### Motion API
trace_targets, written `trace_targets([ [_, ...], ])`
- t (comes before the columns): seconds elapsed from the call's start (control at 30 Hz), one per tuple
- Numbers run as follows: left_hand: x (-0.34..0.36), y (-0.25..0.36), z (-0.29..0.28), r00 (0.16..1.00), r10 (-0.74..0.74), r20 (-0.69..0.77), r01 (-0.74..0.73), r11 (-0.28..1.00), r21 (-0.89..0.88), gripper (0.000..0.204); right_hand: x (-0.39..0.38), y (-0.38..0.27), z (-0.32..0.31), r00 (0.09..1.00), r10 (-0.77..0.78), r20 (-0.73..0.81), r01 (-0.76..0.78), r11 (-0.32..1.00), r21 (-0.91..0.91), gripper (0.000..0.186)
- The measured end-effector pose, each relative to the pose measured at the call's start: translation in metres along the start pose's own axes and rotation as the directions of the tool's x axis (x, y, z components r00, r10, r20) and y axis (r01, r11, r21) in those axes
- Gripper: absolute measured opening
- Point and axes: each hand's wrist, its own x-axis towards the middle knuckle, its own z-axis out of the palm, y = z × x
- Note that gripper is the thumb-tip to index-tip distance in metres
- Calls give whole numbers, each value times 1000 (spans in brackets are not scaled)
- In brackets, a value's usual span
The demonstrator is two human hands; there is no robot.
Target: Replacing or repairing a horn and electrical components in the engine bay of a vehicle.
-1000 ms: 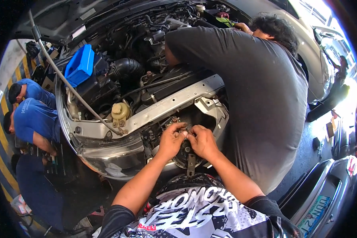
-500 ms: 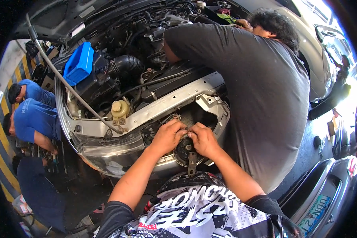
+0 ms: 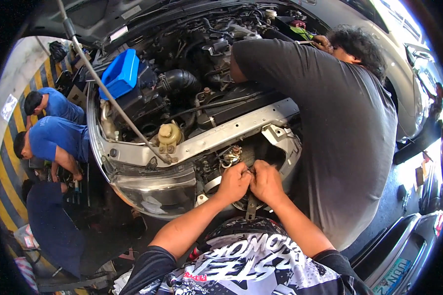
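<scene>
My left hand [image 3: 233, 183] and my right hand [image 3: 267, 182] meet at the front of the car, fingers closed and thumbs almost touching. They grip the upper edge of a round black car horn [image 3: 240, 204], which they mostly cover. From the horn a flat metal bracket [image 3: 251, 207] with a hole points toward my chest. Whatever small part lies between my fingertips is hidden. Just beyond my left hand, a metal fitting with wires [image 3: 232, 155] sits in the opening beside the headlight [image 3: 155, 192].
A silver crossbar [image 3: 231, 129] runs above the opening, with a yellowish reservoir [image 3: 167, 135] behind it. A prop rod [image 3: 108, 96] slants past a blue plastic container [image 3: 122, 73]. At my right, a co-worker in a dark shirt [image 3: 344, 132] leans over the engine. Two people in blue [image 3: 59, 137] work at left.
Both hands have drawn tighter together over the horn and now hide more of it. The whole view has shifted, putting the car farther right in the picture.
</scene>
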Motion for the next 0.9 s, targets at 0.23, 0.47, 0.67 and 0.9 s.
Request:
trace_targets([
  [0.23,-15,-1,2,1000,-14,-1,14,976,-216,20,1,-7,5,1000,30,9,-30,999,-37,17],
  [0.47,-21,84,-21,996,46,79,6,826,-564,28,3,21,16,999,35,-15,-33,992,122,31],
  [0.67,10,21,-61,967,-253,-40,187,805,-563,49,6,22,8,974,198,110,-220,941,257,24],
  [0.9,-1,-9,-32,962,-273,31,256,852,-457,11,6,37,4,925,266,270,-361,836,413,22],
])
